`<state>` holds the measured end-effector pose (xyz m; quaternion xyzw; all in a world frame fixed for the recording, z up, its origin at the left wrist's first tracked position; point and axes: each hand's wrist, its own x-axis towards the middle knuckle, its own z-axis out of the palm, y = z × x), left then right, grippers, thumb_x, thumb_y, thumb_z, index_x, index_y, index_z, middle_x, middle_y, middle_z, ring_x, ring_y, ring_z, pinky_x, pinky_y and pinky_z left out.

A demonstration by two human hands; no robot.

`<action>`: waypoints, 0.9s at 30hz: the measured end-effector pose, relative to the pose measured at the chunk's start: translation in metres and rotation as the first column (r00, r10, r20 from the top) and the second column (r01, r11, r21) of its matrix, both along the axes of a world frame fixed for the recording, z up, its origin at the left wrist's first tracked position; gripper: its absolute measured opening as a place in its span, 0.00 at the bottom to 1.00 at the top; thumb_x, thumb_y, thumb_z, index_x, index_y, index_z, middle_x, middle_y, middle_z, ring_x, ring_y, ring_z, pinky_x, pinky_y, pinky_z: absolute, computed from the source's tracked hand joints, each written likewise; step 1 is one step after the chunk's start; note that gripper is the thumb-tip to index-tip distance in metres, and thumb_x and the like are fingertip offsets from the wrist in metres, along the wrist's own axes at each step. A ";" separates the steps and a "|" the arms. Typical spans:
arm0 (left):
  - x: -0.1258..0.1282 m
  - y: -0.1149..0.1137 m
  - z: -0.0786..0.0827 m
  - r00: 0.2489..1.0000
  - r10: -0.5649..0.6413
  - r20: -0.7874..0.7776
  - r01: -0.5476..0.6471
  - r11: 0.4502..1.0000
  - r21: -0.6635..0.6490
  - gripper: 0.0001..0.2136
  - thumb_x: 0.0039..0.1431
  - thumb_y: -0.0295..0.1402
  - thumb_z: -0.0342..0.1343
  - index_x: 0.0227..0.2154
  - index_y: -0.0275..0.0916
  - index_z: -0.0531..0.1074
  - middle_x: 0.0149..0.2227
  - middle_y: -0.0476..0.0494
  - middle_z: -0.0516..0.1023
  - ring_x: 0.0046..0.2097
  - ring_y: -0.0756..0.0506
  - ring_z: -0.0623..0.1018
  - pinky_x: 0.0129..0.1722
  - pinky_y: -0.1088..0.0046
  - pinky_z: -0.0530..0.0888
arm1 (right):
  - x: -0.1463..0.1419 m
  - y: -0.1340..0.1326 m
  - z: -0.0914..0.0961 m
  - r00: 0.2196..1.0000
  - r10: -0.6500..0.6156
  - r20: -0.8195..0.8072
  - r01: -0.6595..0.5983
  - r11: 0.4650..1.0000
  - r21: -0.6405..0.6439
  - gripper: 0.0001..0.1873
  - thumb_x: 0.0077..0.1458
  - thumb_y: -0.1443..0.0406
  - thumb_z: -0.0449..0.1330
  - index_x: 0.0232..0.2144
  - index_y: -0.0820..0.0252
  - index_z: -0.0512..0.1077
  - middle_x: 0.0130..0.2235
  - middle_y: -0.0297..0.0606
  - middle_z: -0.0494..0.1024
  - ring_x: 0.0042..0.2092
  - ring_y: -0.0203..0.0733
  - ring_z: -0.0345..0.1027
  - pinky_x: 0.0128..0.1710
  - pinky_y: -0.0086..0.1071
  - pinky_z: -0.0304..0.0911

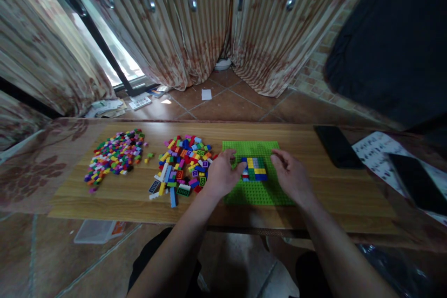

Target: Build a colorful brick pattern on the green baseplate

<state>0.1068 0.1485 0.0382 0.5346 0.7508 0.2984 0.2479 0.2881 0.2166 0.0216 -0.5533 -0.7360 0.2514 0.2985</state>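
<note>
A green studded baseplate (251, 193) lies flat on the wooden board. Near its middle sits a low block of bricks (256, 169) in yellow, green, blue and white, with a bit of red at its left side. My left hand (224, 172) hovers over the plate's left edge, thumb and fingers apart, the thumb tip close to the block's left side. On the other side, my right hand (289, 170) is over the plate's right edge with its fingers curled loosely and a gap to the block. Nothing shows in either hand.
Left of the plate lies a pile of larger bricks (181, 163), partly behind my left hand. Farther left is a heap of small bricks (117, 156). A black phone (337, 145), a printed sheet (372, 149) and another dark device (417, 181) lie at the right.
</note>
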 end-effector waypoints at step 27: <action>0.015 -0.011 -0.009 0.988 -0.063 -0.142 0.070 0.997 0.043 0.28 0.50 0.44 0.64 0.53 0.40 0.68 0.49 0.40 0.76 0.48 0.39 0.78 0.49 0.64 0.74 | -0.013 -0.006 -0.005 0.999 0.020 0.040 -0.020 1.000 -0.003 0.22 0.58 0.57 0.50 0.45 0.63 0.76 0.44 0.50 0.81 0.43 0.53 0.76 0.45 0.47 0.68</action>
